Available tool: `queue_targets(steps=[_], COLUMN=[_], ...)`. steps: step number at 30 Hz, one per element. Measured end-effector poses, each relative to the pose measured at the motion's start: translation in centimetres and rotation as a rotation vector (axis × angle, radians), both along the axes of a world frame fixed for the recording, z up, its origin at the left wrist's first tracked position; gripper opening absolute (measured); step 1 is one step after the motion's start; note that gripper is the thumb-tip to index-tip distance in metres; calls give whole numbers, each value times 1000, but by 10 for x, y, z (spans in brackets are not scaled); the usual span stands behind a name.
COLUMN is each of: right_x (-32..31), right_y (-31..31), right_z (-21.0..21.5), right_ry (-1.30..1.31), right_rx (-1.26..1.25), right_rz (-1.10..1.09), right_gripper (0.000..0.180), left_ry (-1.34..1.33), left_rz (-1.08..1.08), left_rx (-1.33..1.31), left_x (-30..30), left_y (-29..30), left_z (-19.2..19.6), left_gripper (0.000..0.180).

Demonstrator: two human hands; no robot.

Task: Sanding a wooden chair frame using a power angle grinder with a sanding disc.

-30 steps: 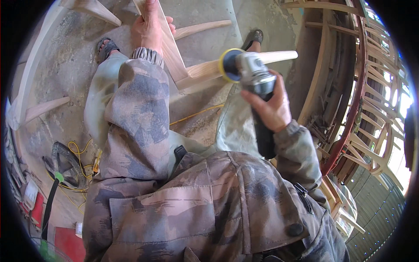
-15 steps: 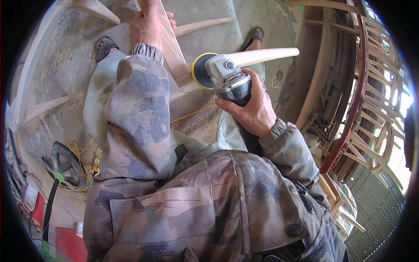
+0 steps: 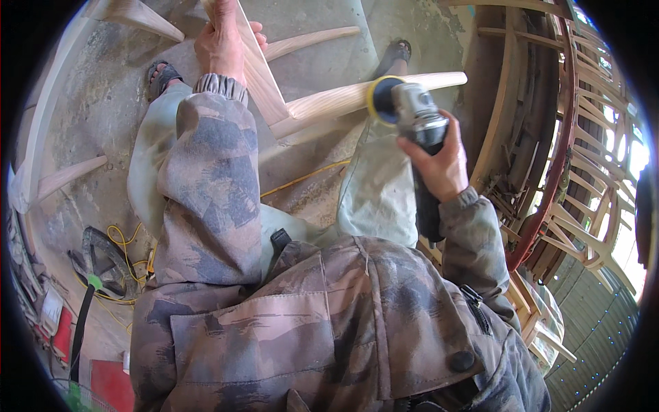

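Wood frame [image 3: 263,86] in the left hand [image 3: 223,49], angle grinder [image 3: 420,118] in the right hand [image 3: 447,163].

At far left a long pale beam [image 3: 46,103] curves along the edge of the view; next, the left hand is closed around an upper rail of the frame, thumb on top, beside a sandalled foot [image 3: 163,77]. That rail slants down to a corner, where a tapered leg [image 3: 329,101] runs off rightward over the concrete floor. The grinder's yellow-rimmed pad [image 3: 385,100] is at that leg, though blur makes it hard to say whether they touch. Right-hand fingers and thumb wrap the grinder's body, its black handle hanging below. Farther right are a curved red bar [image 3: 565,137] and stacked wooden frames [image 3: 594,254].
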State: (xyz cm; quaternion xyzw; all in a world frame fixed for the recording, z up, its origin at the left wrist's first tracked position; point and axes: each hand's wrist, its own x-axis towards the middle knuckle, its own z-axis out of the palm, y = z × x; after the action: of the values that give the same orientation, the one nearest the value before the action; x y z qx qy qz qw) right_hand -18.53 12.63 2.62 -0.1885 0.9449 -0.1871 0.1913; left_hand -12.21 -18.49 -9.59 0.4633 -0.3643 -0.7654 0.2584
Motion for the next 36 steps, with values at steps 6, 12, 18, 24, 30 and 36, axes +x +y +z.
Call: queue_targets(steps=[6, 12, 18, 24, 30, 36], right_x=[-28, 24, 34, -4, -21, -21], right_y=[18, -31, -33, 7, 18, -53], right_z=[7, 9, -7, 3, -2, -20], right_ry=[-54, -335, -347, -171, -214, -515], right_rx=[16, 60, 121, 216, 218, 334], right_rz=[-159, 86, 170, -43, -96, 277], right_gripper=[77, 84, 86, 84, 84, 93], left_ry=[7, 38, 28, 29, 49, 173], left_rz=[-80, -11, -36, -46, -44, -87], left_rx=[-111, -130, -121, -109, -132, -148], left_x=[10, 27, 27, 29, 36, 52], left_y=[26, 55, 55, 57, 70, 91], left_z=[-9, -7, -2, -7, -13, -25], left_gripper=[73, 65, 66, 66, 62, 54])
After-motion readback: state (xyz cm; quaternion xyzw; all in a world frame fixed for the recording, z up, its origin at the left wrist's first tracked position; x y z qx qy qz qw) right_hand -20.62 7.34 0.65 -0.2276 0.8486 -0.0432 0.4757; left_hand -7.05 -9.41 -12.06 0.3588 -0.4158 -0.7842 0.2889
